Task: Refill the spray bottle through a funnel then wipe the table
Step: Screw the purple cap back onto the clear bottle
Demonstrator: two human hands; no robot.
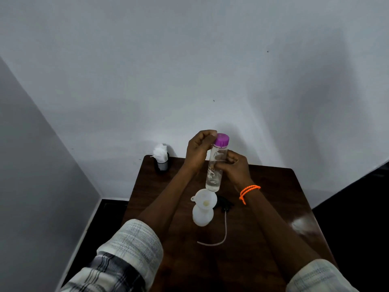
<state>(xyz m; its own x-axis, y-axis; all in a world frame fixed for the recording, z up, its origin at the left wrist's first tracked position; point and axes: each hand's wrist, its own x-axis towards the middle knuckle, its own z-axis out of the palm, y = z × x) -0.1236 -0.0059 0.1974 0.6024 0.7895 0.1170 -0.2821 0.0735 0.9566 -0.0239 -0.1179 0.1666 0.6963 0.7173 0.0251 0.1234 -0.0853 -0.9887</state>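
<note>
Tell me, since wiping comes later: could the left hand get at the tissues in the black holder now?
Probably not right away. The left hand is curled at the purple cap of the water bottle. Once freed, the way to the tissues at the table's far left corner looks open.

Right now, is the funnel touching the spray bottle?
Touching. The head view shows the funnel seated in the neck of the spray bottle, with no gap between them.

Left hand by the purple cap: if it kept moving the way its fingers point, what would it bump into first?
The left hand curls toward the purple cap of the clear bottle, so the cap would probably come first. Its fingertips look almost on it already, though depth is hard to judge from this one view.
</note>
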